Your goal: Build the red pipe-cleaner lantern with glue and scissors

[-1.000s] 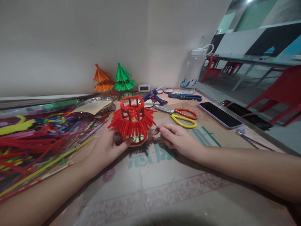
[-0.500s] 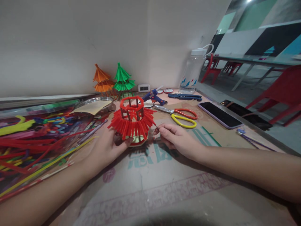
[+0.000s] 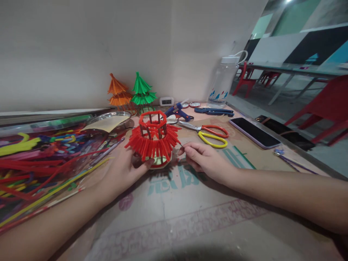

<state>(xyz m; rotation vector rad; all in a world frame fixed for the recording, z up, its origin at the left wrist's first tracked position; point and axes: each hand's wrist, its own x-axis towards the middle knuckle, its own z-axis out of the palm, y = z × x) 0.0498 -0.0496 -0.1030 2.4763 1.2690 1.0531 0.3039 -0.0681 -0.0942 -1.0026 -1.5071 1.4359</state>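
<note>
A red pipe-cleaner pavilion model stands upright on the table in front of me, with a fringed skirt, brown posts and an open six-sided ring on top. My left hand grips its base from the left, thumb on the near rim, the other fingers partly hidden behind the fringe. To its right, my right hand is closed in a pinch on a thin dark stick, whose tip reaches the edge of the red fringe. Most of the stick is hidden by the fingers.
Scissors lie behind my right hand, near a blue glue gun, blue pliers and a phone. Orange and green pavilion models stand by the wall. Pipe cleaners fill the left; a water bottle stands back right.
</note>
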